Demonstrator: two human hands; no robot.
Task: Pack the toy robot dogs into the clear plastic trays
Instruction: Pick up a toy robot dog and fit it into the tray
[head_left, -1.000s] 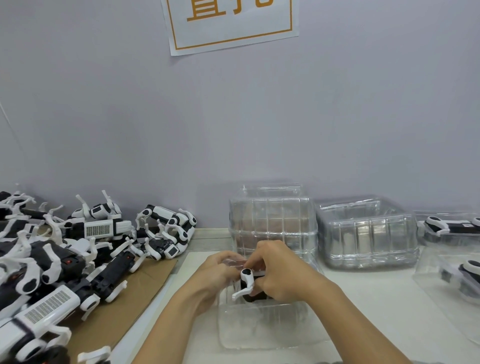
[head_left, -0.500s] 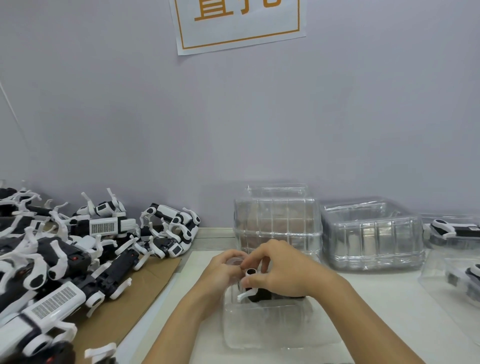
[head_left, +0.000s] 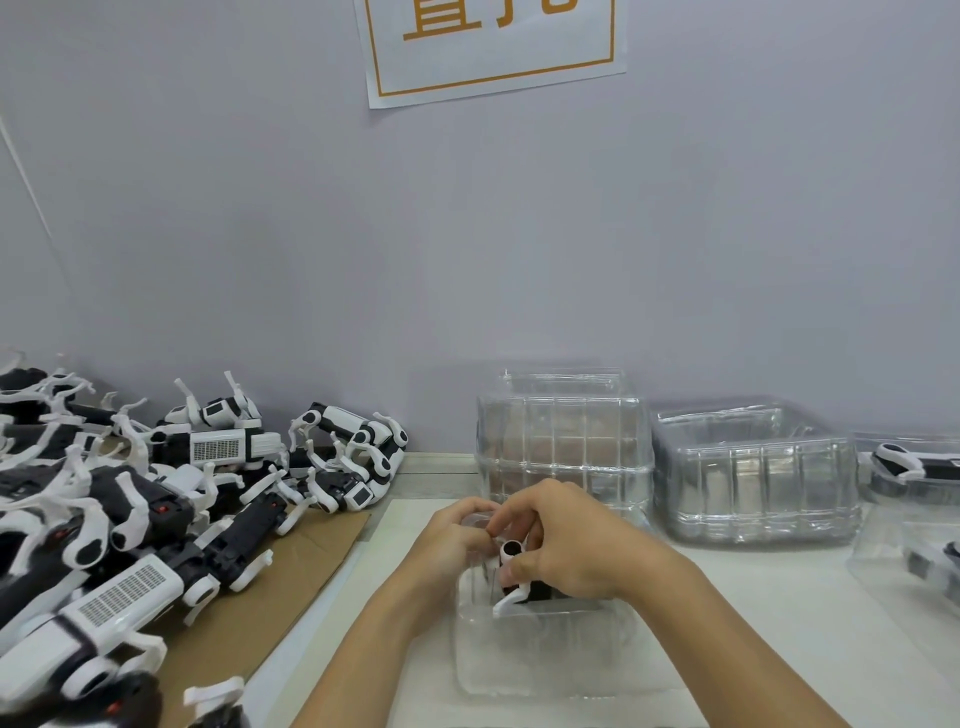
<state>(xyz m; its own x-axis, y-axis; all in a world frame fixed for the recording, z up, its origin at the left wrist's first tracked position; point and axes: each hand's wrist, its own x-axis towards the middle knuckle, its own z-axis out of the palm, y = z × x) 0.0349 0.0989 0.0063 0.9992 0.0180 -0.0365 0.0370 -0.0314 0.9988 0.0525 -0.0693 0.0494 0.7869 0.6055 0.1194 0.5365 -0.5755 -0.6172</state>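
Low in the middle of the frame, both hands are working over a clear plastic tray (head_left: 540, 654) lying on the white table (head_left: 779, 597). The right hand (head_left: 576, 545) is curling round a toy robot dog (head_left: 514, 577), its thumb pressing the white shoulder joint while a white leg is sticking out toward the lower left; this looks like a grip meant to seat the black body down into the tray's moulded pocket. The left hand (head_left: 457, 540) is bending its fingers in at the tray's far edge, touching the right hand's fingertips, probably steadying the thin plastic so it is not sliding; whether it is pinching the tray or the dog I cannot tell.

At the left of the frame, a heap of unpacked dogs (head_left: 156, 499) is lying tangled on brown cardboard (head_left: 291, 582), near the left arm for easy picking. Behind the hands, two stacks of empty trays (head_left: 566, 441) (head_left: 753, 478) are standing against the wall, the supply kept in reach. At the right edge, packed trays (head_left: 909, 467) are sitting apart, seemingly the finished side
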